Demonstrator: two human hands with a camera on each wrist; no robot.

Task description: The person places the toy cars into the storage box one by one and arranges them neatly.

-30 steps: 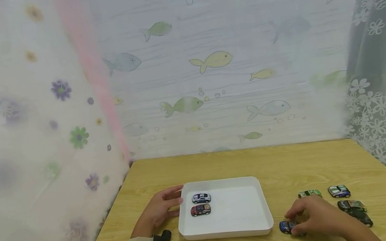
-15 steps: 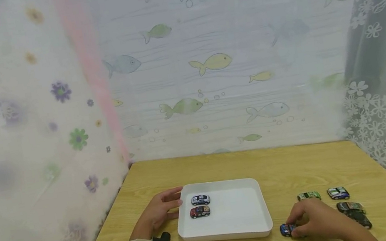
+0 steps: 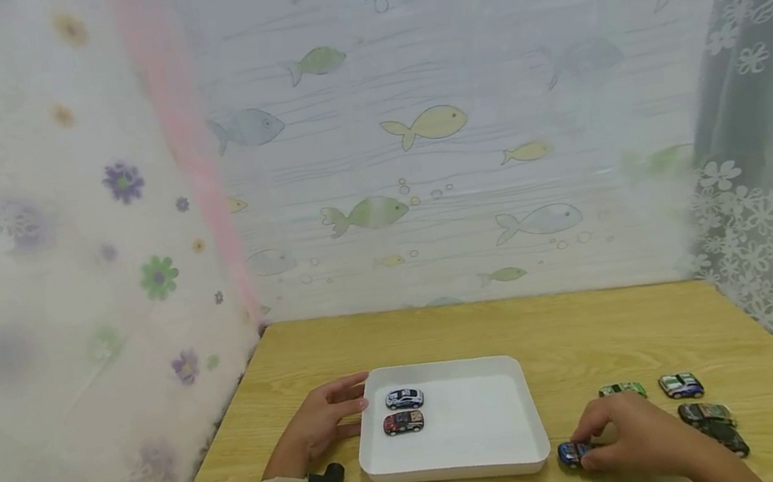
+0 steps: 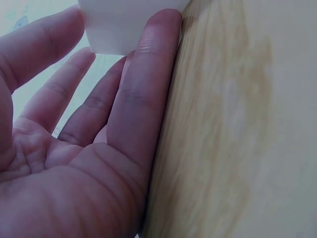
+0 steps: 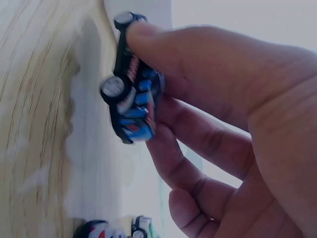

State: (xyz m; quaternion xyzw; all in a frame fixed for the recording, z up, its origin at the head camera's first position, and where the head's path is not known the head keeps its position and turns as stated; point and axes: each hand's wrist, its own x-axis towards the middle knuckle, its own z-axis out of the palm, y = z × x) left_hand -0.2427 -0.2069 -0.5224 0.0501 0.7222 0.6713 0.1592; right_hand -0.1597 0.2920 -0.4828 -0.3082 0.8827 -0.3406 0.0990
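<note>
A blue toy car [image 3: 570, 454] with dark sides is pinched between the thumb and fingers of my right hand [image 3: 634, 438], right of the tray. In the right wrist view the toy car [image 5: 133, 84] shows its wheels and side, the thumb pressed near one end. My left hand [image 3: 320, 420] rests at the left wall of a white tray [image 3: 468, 471], fingers nearly straight. The left wrist view has those fingertips at the tray's wall [image 4: 124, 25], the hand's edge along the table. Inside the tray, a white toy car [image 3: 404, 398] sits behind a red one [image 3: 403, 423].
Several more toy cars lie at the right: a green one [image 3: 621, 389] partly behind my right hand, a white-and-blue one [image 3: 681, 386], and two dark ones [image 3: 706, 414] [image 3: 728, 440] close together. The wooden table [image 3: 401, 335] meets fish-print curtains [image 3: 457, 204] at its back.
The blue toy car, in my right hand's pinch, has shifted very slightly left toward the tray. My left hand stays at the tray's left wall.
</note>
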